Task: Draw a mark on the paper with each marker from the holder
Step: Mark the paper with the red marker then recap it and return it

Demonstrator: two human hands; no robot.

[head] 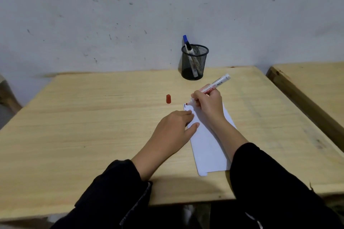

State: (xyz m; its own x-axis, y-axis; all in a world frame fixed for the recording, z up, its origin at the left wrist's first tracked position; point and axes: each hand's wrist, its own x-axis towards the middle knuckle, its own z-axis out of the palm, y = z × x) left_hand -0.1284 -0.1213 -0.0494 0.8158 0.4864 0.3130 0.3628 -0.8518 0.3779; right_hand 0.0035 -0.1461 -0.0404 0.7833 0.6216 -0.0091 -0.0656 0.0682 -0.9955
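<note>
**Red marker at the paper's far corner**

The right hand [208, 104] holds the red marker [214, 85] in a writing grip, fingers curled closed around the barrel near the tip, with the white back end slanting up and to the far right. The tip sits at the far left corner of the paper [210, 147], where a small red spot shows beside a short dark mark [184, 105]. That slant likely lets the tip press down while the person can see it past the knuckles.

The left hand [175, 128] lies flat, fingers loosely spread and gripping nothing, fingertips resting on the paper's left edge. Judging by its position, it pins the sheet so it does not slide under the stroke.

The red cap [168, 98] stands on the table just left of the paper's far corner, apart from both hands, probably left close for recapping. The mesh holder [194, 63] stands at the far edge near the wall, with a blue-capped marker [185, 40] and a black-capped one [188, 46] leaning inside. With a dark mark already down, the red one appears to be in progress and blue seems left to do.

The table [83, 117] is pale, bare wood with visible grain. A second wooden surface [312, 83] sits to the right across a narrow gap. The wall [111, 15] behind is whitish and scuffed with dark flecks. Dark sleeves cover both forearms.
</note>
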